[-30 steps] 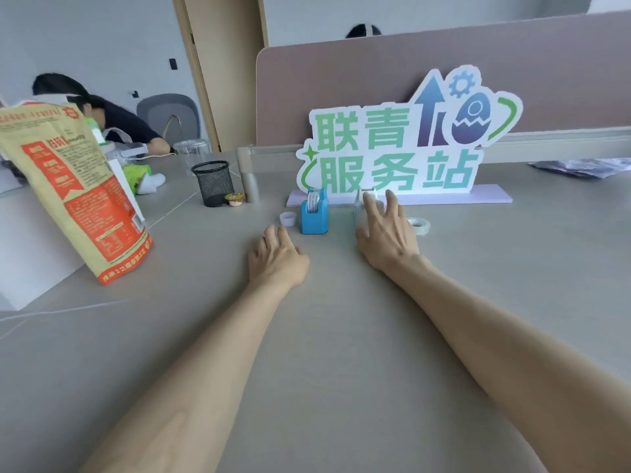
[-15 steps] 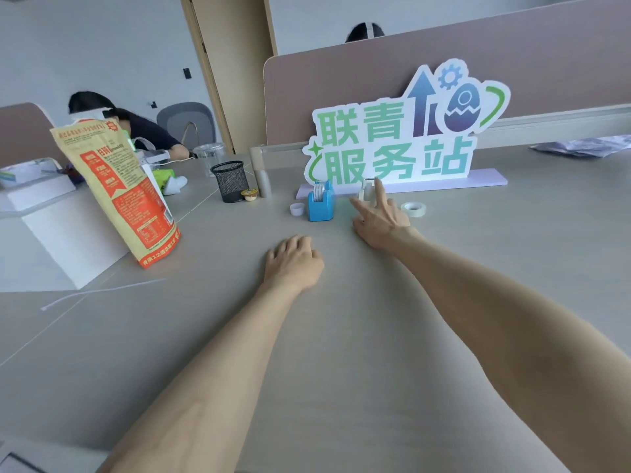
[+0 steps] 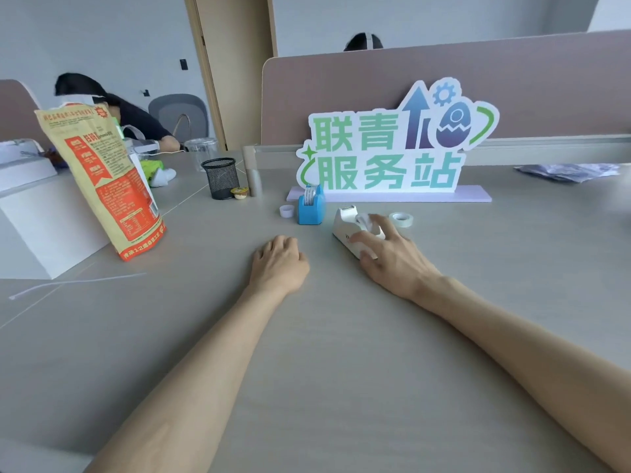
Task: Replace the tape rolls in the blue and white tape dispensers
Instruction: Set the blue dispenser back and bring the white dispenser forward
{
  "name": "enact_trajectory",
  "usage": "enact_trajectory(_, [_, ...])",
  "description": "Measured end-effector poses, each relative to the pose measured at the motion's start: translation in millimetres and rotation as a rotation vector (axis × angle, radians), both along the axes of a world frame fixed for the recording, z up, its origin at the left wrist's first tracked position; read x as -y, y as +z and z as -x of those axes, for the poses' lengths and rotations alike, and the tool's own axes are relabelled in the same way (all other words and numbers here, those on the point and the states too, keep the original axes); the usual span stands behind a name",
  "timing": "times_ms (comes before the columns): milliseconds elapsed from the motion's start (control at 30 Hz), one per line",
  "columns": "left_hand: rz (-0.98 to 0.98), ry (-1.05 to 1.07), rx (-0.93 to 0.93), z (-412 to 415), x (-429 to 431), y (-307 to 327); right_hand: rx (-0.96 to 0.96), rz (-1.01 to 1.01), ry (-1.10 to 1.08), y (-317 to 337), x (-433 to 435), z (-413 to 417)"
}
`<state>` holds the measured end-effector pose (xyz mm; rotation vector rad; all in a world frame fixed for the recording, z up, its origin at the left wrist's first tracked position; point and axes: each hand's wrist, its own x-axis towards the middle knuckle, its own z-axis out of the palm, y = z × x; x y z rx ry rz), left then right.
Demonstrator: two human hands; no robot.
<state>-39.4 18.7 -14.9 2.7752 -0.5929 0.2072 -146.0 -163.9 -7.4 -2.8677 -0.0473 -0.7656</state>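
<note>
My right hand grips the white tape dispenser from behind, thumb on its near side, fingers over its top. The dispenser rests on the desk, cutter end pointing away. The blue tape dispenser stands just left of it, with a roll inside. A small white tape roll lies left of the blue dispenser. A clear tape roll lies flat to the right of my right hand. My left hand rests on the desk with its fingers curled, holding nothing.
A standing sign with green characters is behind the dispensers. A black mesh pen cup and a small jelly cup stand at the back left. An orange-red paper bag leans on a white box. A person sits at the far left.
My right hand has closed on the white dispenser and drawn it back toward me, away from the sign. My left hand has barely moved.
</note>
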Motion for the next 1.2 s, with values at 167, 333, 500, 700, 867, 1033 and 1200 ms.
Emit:
enact_trajectory(167, [0.191, -0.217, -0.131, 4.7, -6.2, 9.8, 0.004, -0.046, 0.097, 2.7, -2.8, 12.7])
enact_trajectory(333, [0.501, -0.378, -0.246, 13.2, -9.2, 13.4, -0.032, -0.131, 0.209, 5.5, -4.4, 17.4])
enact_trajectory(500, [0.657, -0.395, -0.367, 8.4, -8.8, 11.3, -0.038, -0.230, 0.251, 5.9, -6.3, 21.7])
enact_trajectory(700, [0.743, -0.365, -0.378, 7.7, -6.3, 9.2, 0.134, -0.092, 0.188, 1.7, -9.2, 15.7])
enact_trajectory(867, [0.736, -0.356, -0.373, 11.1, -5.5, 9.4, 0.203, -0.373, 0.179, 5.6, -14.8, 8.8])
enact_trajectory(1033, [0.738, -0.368, -0.375, 10.5, -4.0, 10.2, 0.164, -0.628, 0.047, 16.9, -29.9, 3.6])
enact_trajectory(1200, [0.742, -0.371, -0.386, 8.3, -3.7, 8.7, 0.213, -0.520, -0.047, 21.0, -32.1, 4.7])
